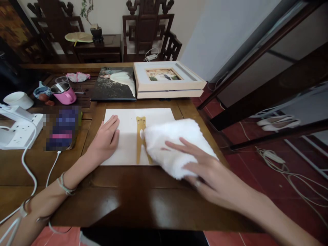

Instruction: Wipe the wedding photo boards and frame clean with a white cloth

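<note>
A white board (128, 136) lies flat on the wooden table (133, 198) in front of me. My left hand (106, 138) rests on its left edge, fingers stretched out flat. My right hand (205, 167) lies on a fluffy white cloth (174, 143), fingers spread, pressing it onto the right part of the board. A thin gold-coloured stand piece (140, 136) lies on the board between my hands, partly covered by the cloth.
Two stacked picture frames (166, 80) and a dark photo print (115, 85) lie at the table's far side. A pink mug (64, 93), white bowl (18, 99), white power strip (17, 131) with cables sit left. Carved chairs stand behind; cables cross the red floor at right.
</note>
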Demonstrator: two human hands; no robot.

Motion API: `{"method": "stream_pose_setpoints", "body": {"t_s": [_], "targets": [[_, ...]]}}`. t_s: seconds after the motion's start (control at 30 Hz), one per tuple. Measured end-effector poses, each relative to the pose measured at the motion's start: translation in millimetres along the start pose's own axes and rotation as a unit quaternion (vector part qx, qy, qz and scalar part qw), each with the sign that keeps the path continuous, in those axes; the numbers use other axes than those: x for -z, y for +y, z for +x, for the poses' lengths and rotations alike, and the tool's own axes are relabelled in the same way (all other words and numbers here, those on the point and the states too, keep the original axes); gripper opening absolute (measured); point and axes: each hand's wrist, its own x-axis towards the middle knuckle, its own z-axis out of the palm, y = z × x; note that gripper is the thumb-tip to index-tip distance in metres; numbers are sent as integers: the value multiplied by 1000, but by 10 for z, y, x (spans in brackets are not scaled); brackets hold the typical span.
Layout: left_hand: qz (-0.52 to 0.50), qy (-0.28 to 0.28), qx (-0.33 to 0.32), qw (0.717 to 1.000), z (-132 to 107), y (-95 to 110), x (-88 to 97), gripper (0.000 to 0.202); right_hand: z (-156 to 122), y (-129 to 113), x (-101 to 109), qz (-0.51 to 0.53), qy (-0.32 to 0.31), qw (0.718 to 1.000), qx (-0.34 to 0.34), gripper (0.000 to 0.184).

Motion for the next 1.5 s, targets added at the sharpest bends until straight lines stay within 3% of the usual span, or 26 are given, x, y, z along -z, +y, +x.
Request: {"method": "stream_pose_setpoints", "body": {"t_s": [0.1, 0.2, 0.33, 0.47, 0.57, 0.67, 0.77, 0.87, 1.03, 1.17, 1.33, 1.5], "targets": [[3, -1, 3, 1000, 41, -52, 8, 48, -138, -153, 79, 22, -30, 999, 11, 28], [2, 0, 5, 1000, 30, -73, 17, 48, -176, -130, 107, 41, -33, 999, 5, 24], [-1, 5, 0, 1000, -47, -38, 32, 47, -73, 134, 27, 53, -3, 998, -28, 19], [-2, 3, 2, 1000, -116, 22, -13, 46, 198, 507, -83, 14, 17, 996, -88, 18], [-1, 4, 1, 1000, -136, 52, -74, 47, 426, 732, -150, -16, 42, 995, -94, 19], [2, 2, 3, 1000, -133, 72, -106, 47, 551, 809, -210, -30, 65, 993, -93, 18], [4, -2, 5, 1000, -115, 83, -94, 47, 500, 692, -243, -36, 70, 994, -80, 16], [6, -6, 7, 1000, -79, 73, -62, 48, 299, 418, -216, -44, 59, 996, -41, 17], [5, -5, 7, 1000, 12, -10, -15, 48, -85, -83, -30, 3, -4, 1000, 3, 22], [5, 1, 7, 1000, 42, -70, 5, 47, -209, -213, 108, 25, -14, 999, 18, 24], [9, -3, 11, 1000, -22, -22, -9, 49, -69, 56, 57, 49, -16, 999, -15, 18], [12, -11, 16, 1000, -107, 67, -44, 50, 321, 506, -79, 30, 13, 997, -63, 21]]}}
